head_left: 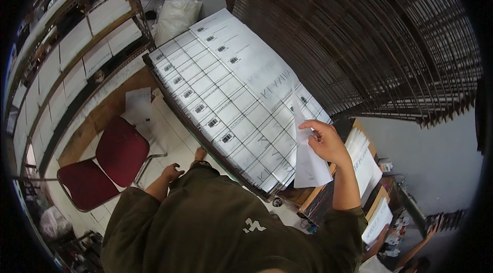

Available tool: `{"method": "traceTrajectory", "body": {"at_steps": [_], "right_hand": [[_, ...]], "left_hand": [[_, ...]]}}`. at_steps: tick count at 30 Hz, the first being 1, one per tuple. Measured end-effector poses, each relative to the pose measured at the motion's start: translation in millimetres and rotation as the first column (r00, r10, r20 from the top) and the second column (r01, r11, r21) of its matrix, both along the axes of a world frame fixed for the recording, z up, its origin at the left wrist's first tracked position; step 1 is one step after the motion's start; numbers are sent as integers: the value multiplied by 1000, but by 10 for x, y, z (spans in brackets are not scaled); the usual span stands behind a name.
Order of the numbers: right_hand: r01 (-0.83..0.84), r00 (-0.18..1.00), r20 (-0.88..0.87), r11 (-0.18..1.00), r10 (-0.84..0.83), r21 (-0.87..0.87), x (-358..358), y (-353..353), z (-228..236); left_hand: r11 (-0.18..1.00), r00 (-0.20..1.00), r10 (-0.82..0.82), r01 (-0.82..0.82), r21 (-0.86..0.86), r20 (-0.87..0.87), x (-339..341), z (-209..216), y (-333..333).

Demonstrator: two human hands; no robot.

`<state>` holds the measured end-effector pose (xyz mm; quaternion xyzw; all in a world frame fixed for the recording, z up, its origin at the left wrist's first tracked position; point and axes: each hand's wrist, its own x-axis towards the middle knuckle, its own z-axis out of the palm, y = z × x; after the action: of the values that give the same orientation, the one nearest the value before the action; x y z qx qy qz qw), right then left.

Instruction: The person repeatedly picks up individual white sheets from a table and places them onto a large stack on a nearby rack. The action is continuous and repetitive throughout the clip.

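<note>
My right hand (327, 142) pinches the edge of a white printed paper sheet (312, 168) between thumb and fingers. The sheet is tilted and bent over the near right corner of a wire drying rack (163, 82). On the rack's upper wire level lies another white printed sheet (249, 57), along the far right side. More printed sheets (208, 99) show through the wire grid below it. Away from the rack, my left hand (172, 172) hangs low beside my body, fingers loosely bent and apart, with nothing in it.
Raised wire shelves (354, 32) lean up at the rack's right. A red chair (122, 144) stands at left, near shelving stacked with white sheets (72, 47). A white sack (177, 16) sits behind. Paper stacks (365, 168) and another person's arm (421, 242) are at lower right.
</note>
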<state>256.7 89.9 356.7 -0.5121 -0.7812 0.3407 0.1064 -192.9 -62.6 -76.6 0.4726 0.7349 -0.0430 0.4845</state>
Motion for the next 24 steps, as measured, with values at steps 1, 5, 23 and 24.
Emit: {"method": "traceTrajectory", "body": {"at_steps": [1, 5, 23, 24], "right_hand": [[-66, 998, -8, 998, 66, 2, -62, 102, 22], [-82, 986, -132, 987, 100, 135, -201, 408, 266], [800, 170, -740, 530, -651, -282, 986, 1734, -3583], [807, 145, -729, 507, -669, -304, 1043, 1792, -3771]], "left_hand": [[999, 999, 40, -40, -1, -1, -43, -61, -44], [1000, 998, 13, -11, 29, -65, -278, -214, 12], [999, 989, 34, -29, 42, -143, -748, 714, 785], [999, 986, 40, -34, 41, -164, -833, 720, 746]]}}
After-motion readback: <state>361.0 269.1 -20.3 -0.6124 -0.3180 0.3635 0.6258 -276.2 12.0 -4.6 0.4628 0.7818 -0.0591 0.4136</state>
